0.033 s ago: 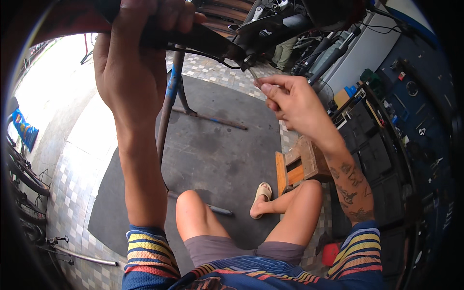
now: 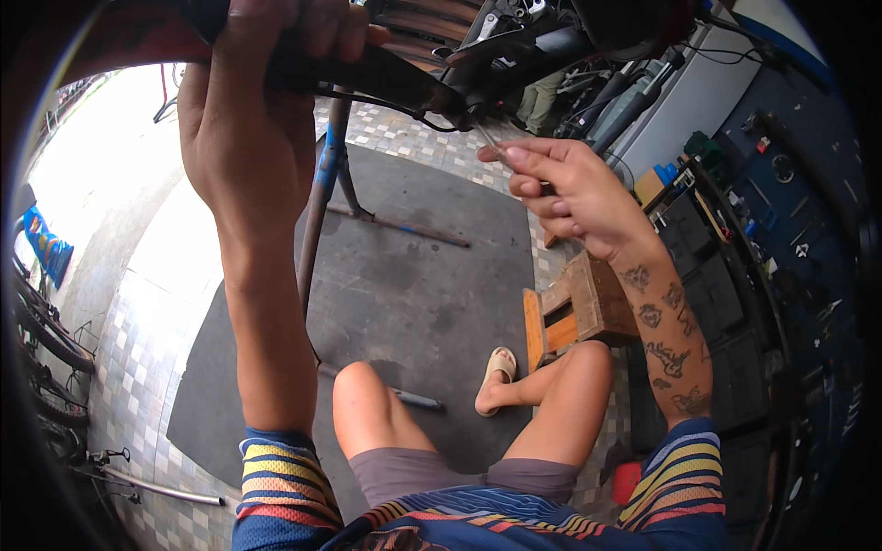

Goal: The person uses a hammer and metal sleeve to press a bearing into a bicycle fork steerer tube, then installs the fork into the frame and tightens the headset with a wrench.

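Overhead at the upper left, my left hand [image 2: 248,138] is wrapped round a dark tube [image 2: 381,81] that looks like part of a bicycle frame. A thin black cable runs along its underside. Between the thumb and fingers of my right hand [image 2: 574,188] is a slim metal tool [image 2: 489,138], its kind too small to make out. The tool's far end points up at the tube's end, by a small round fitting. Shadow hides most of the fitting, so contact cannot be told.
A blue, worn metal stand [image 2: 329,165] rises from a dark floor mat [image 2: 413,285]. Right of my legs sits a wooden stool [image 2: 588,298]. Black drawers [image 2: 707,303] and a tool wall [image 2: 790,202] line the right; bicycles [image 2: 55,340] stand left. Someone's trousered legs [image 2: 540,99] show behind.
My right hand has turned and shifted slightly right, its lower fingers loosening while the tool stays pinched. The left hand has kept its place on the tube.
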`<state>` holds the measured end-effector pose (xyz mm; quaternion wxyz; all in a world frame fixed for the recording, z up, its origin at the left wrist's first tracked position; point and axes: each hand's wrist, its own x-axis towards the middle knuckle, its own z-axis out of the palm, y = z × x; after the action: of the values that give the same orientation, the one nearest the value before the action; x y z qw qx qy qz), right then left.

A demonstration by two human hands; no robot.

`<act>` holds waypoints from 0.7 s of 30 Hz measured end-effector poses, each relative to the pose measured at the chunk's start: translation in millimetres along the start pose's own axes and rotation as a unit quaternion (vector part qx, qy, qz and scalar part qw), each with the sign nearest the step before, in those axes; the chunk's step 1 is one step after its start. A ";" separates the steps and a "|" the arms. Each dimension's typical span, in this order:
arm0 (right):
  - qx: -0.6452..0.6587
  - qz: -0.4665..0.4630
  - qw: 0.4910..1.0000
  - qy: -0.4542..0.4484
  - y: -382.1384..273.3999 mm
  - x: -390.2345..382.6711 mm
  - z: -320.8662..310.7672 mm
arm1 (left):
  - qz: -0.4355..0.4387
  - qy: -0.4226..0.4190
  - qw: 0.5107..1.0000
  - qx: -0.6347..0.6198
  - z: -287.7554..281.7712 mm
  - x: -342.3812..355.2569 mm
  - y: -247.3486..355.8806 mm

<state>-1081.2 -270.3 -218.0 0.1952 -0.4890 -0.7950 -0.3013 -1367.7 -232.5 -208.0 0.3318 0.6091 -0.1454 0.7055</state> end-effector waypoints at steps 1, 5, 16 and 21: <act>0.038 0.011 0.999 -0.002 5.3 1.6 -2.6 | -0.007 0.015 1.000 0.003 1.0 -2.3 0.8; -0.039 -0.057 0.995 0.066 17.8 11.0 -0.6 | -0.013 0.039 0.999 0.017 -1.0 -2.5 -3.0; 0.741 0.277 0.567 -0.230 11.6 36.6 -22.7 | -0.005 0.053 0.998 0.019 -3.8 -0.9 -6.4; 0.440 0.181 0.871 -0.122 9.3 16.7 15.3 | -0.008 0.028 1.000 0.008 -4.3 2.1 -6.0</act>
<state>-1080.6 -245.8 -216.6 0.3427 -0.5206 -0.7606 0.1817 -1367.2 -224.8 -208.1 0.3365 0.5929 -0.1252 0.7208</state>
